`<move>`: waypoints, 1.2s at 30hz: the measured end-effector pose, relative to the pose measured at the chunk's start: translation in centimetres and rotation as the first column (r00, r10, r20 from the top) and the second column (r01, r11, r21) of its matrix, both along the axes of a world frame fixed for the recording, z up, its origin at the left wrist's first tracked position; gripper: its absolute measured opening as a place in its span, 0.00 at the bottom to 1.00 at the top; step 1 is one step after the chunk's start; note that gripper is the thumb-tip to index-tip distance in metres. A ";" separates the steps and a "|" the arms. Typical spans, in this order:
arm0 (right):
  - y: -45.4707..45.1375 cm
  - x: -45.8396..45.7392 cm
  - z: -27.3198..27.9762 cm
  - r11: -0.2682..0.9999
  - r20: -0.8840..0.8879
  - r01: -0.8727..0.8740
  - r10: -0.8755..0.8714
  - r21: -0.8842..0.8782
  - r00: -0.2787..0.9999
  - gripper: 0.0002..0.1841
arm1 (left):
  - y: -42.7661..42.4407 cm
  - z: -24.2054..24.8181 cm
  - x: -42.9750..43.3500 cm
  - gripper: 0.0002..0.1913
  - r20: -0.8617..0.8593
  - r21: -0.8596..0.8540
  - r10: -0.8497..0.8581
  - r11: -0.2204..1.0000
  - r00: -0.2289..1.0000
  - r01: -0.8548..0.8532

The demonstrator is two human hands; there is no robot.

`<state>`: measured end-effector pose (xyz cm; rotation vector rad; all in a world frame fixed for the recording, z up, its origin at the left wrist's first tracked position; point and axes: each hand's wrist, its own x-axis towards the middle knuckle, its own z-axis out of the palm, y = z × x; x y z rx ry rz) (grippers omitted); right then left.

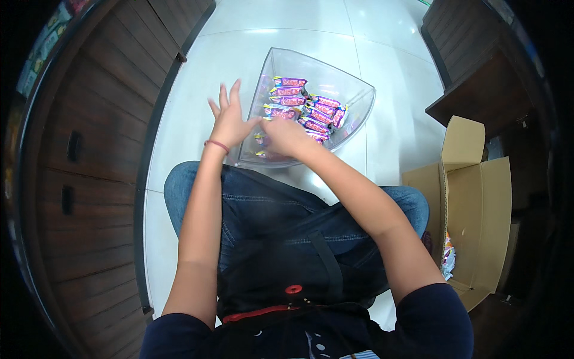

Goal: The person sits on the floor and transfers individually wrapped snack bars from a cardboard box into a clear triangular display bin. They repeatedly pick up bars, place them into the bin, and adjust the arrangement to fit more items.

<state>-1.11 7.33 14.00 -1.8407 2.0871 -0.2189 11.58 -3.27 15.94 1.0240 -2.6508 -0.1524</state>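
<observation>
A clear plastic bin (334, 69) with a curved side stands on the floor before my crossed legs. Several small wrapped snack bars (290, 91) in purple and pink film lie inside it, in two rough columns, one bar turned upright at the right. My left hand (229, 120) hovers at the bin's left wall with fingers spread and nothing in them. Over the bars in the near left part of the bin is my right hand (287, 137). Its fingertips point away from me, and whether they grip a bar is hidden. Both thumbs are close together.
Right of my knee stands an open cardboard box (464, 215), with a shiny wrapped packet (448, 258) inside. A dark wooden cabinet (98, 121) with recessed handles runs along the left. Another dark wooden cabinet (457, 49) stands at the upper right. The floor (385, 54) has pale glossy tiles.
</observation>
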 end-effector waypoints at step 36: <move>52.4 -19.9 8.8 0.106 -0.441 0.909 -0.848 0.402 0.294 0.10 | 5.2 -10.3 -4.3 0.12 0.125 0.488 -0.446 0.805 0.886 0.336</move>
